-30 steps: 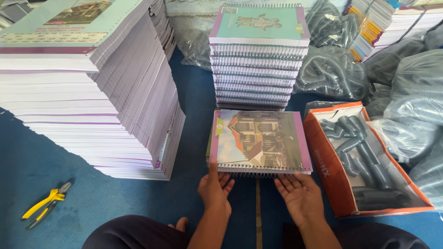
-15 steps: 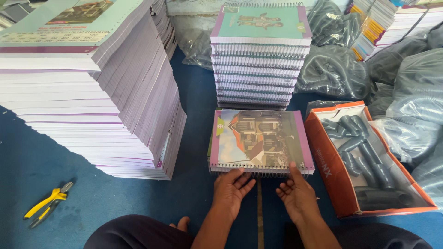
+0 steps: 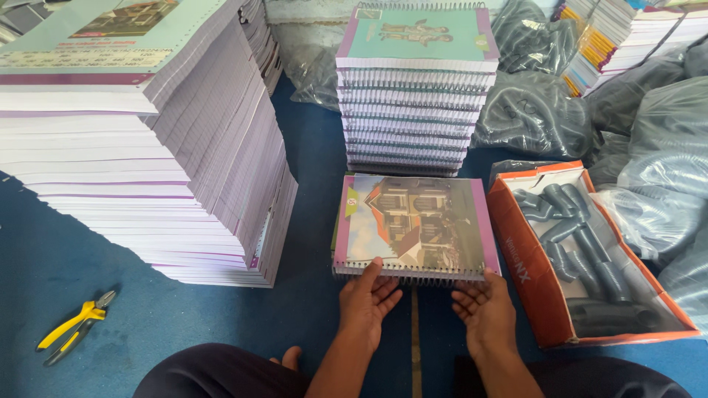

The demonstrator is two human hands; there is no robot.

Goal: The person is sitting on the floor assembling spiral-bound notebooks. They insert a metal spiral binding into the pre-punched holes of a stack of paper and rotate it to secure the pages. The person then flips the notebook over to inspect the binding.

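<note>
**A:** Counts, big to small?

**B:** One tall leaning stack of loose printed sheets (image 3: 147, 147) on my left, too many sheets to count. One stack of spiral-bound notebooks (image 3: 413, 96) straight ahead; about a dozen, can't count exactly. Several grey plastic bags of coils (image 3: 538, 110) at back and right, number unclear. One orange cardboard box (image 3: 516, 228) on my right holding dark spiral coils, number unclear. One low pile of notebooks (image 3: 413, 221) in front of me, house picture on the top cover. One pair of yellow-handled pliers (image 3: 74, 328) far left on the blue floor (image 3: 317, 317).

**A:** Edges, open room?

**B:** The low pile sits just beside the box, and nearly touches the bound stack behind it. A narrow strip of floor runs between it and the sheet stack. Widest open floor is lower left, around the pliers.

**A:** Hands?

**B:** My left hand (image 3: 366, 302) is open, fingers spread, fingertips on the pile's near spiral edge at its left half. My right hand (image 3: 483, 309) is open too, palm up, fingertips touching the same edge near the right corner. Neither is clamped on anything. The pile lies flat, directly ahead of both hands.
</note>
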